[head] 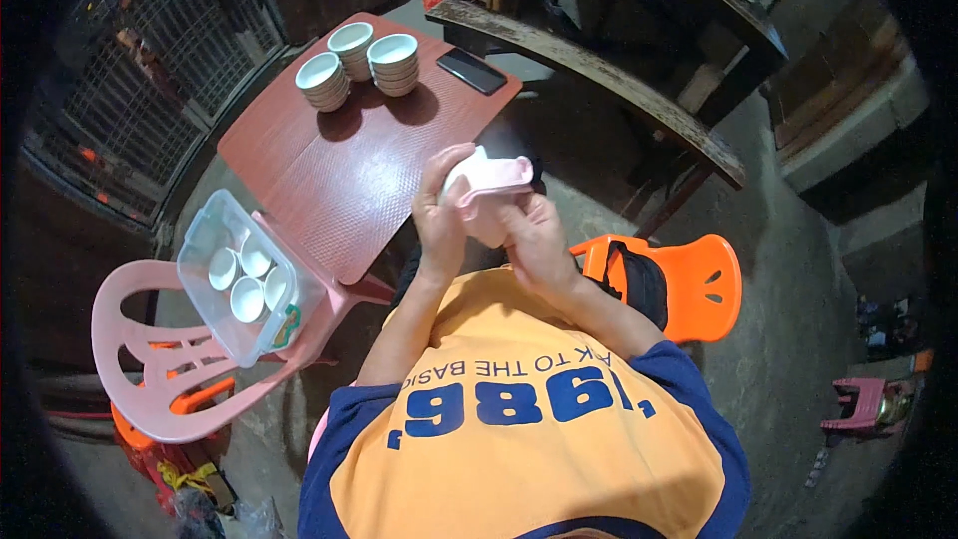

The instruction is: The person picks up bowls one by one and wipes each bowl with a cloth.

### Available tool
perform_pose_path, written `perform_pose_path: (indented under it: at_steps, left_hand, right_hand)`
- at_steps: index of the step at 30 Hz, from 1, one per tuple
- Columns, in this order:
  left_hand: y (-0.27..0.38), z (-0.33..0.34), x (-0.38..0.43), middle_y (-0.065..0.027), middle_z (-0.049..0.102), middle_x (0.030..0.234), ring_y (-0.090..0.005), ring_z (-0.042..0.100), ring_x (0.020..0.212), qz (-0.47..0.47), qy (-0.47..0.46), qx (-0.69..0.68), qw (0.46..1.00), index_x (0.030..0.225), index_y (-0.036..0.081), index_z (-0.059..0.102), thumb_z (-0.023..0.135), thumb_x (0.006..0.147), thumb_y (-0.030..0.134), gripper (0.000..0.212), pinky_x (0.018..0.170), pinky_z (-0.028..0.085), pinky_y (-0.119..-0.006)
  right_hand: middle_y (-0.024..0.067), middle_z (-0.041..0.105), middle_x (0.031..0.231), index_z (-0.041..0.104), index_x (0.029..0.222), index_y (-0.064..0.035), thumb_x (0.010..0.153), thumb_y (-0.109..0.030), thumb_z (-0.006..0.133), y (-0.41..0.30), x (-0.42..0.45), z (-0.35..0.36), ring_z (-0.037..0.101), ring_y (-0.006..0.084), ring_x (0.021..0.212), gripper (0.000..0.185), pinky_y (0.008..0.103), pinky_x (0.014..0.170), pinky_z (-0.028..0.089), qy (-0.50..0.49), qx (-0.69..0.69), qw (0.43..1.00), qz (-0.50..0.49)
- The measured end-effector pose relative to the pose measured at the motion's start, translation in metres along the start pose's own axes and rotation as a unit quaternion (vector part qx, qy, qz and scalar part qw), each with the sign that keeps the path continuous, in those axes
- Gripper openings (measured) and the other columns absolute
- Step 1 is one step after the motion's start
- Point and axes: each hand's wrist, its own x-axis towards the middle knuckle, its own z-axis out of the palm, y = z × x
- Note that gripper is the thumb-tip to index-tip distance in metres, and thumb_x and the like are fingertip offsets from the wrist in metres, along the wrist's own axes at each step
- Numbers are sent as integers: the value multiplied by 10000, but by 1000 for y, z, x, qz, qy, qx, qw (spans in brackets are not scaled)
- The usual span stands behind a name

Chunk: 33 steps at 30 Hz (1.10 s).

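Observation:
In front of my chest, my left hand (440, 221) grips a small white bowl (468, 169), mostly hidden by fingers and cloth. My right hand (540, 236) holds a pale pink cloth (500, 187) that wraps over the bowl and hangs below it. Both hands are close together, just off the near right edge of a reddish-brown table (299, 187). At its far end stand three stacks of white bowls: a left stack (323, 82), a back stack (351, 51) and a right stack (394, 64).
A clear plastic bin (224, 344) with several white bowls (248, 298) rests on a pink plastic chair (135, 359) at the left. A black phone (471, 71) lies on the table. Beyond runs a worn wooden bench (591, 75). An orange chair (707, 288) holds a black bag (644, 284).

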Motion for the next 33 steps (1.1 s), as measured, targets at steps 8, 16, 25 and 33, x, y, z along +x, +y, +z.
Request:
perform_pose_path:
  at_steps: [8,16,25,33]
  left_hand:
    - [28,-9,15,-126,609,931,-227,617,791,-385,-41,-218,896,1072,-1,570,506,878,275,343,714,547,-366]
    - [15,-17,12,-97,620,896,-150,599,779,-278,-17,-123,953,1045,-8,622,532,871,226,305,678,501,-264]
    - [11,-14,5,-114,621,963,-157,594,867,-111,-23,-52,992,1069,-38,603,529,858,194,322,776,457,-259]
    - [5,0,0,-109,524,1161,-233,505,1082,137,-46,174,974,1108,35,571,572,810,166,325,936,394,-357]
  right_hand:
    - [208,551,1159,497,1170,36,797,-95,603,19,1,-33,533,352,1089,410,443,981,391,-244,-533,744,-322]
    - [180,608,1029,515,1150,23,854,-224,598,33,1,-26,578,315,996,394,415,926,411,-197,-510,779,-307]
    - [58,645,794,614,968,-1,897,-216,590,-6,-6,12,605,120,674,228,271,591,462,-25,-243,963,-114]
    - [17,633,845,619,985,9,924,-175,536,-3,13,-19,586,62,748,211,213,657,479,-9,46,997,68]
